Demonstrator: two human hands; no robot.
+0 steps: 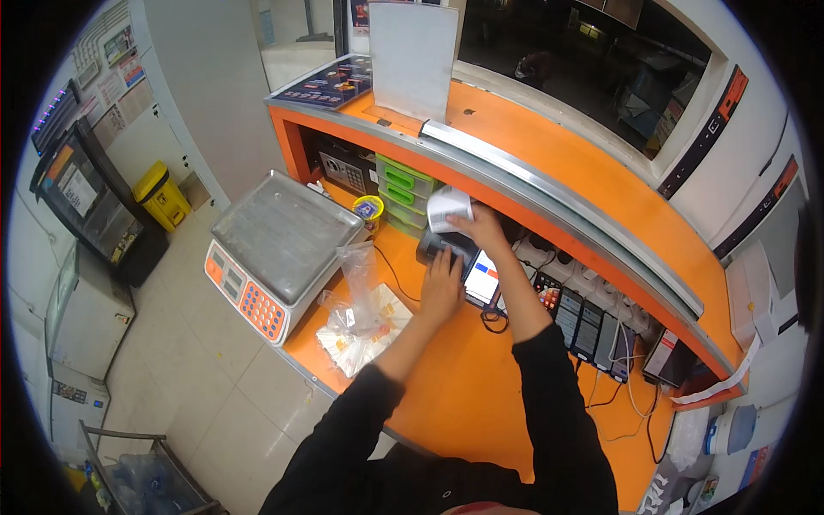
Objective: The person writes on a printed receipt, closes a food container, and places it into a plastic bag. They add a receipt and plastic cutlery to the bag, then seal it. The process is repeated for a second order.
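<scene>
My right hand grips a white printed paper slip above a dark payment terminal or receipt printer; which of the two cannot be told. My left hand rests with its fingers on the front of that dark device, and whether it holds anything is hidden. Just right of the device lies a touchscreen with a lit display, partly behind my right forearm. A stack of wrappers and clear plastic bags lies on the orange counter, left of my left forearm.
A weighing scale stands at the left. Behind are a small safe, green-fronted drawers and a yellow tub. Several phones with cables lie at the right. The raised orange shelf overhangs the work surface.
</scene>
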